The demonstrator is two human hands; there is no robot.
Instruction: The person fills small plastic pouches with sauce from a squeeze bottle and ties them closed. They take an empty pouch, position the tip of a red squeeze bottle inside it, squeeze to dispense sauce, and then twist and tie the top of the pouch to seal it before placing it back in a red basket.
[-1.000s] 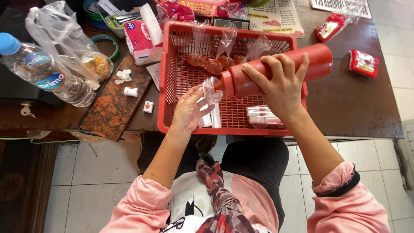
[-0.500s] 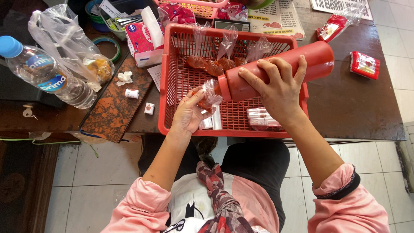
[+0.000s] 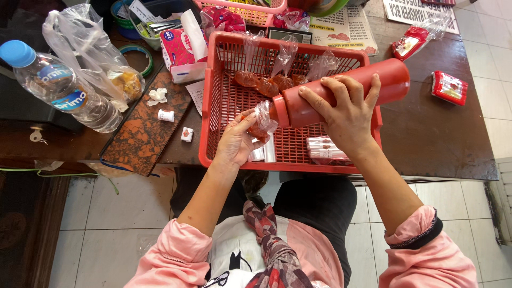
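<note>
The right hand wrapped its fingers closed around a red squeeze bottle, tipped sideways with its nozzle at a small clear plastic bag. The left hand pinched that bag narrowly between thumb and fingertips, over a red plastic basket holding filled, knotted sauce bags. The basket sat on a dark wooden table above a pale tiled floor

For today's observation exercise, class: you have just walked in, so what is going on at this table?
A seated person in pink sleeves tips a red squeeze bottle with the right hand, its nozzle at a small clear plastic bag held open by the left hand. This happens over a red basket; several filled, tied bags lie at its far side.
</note>
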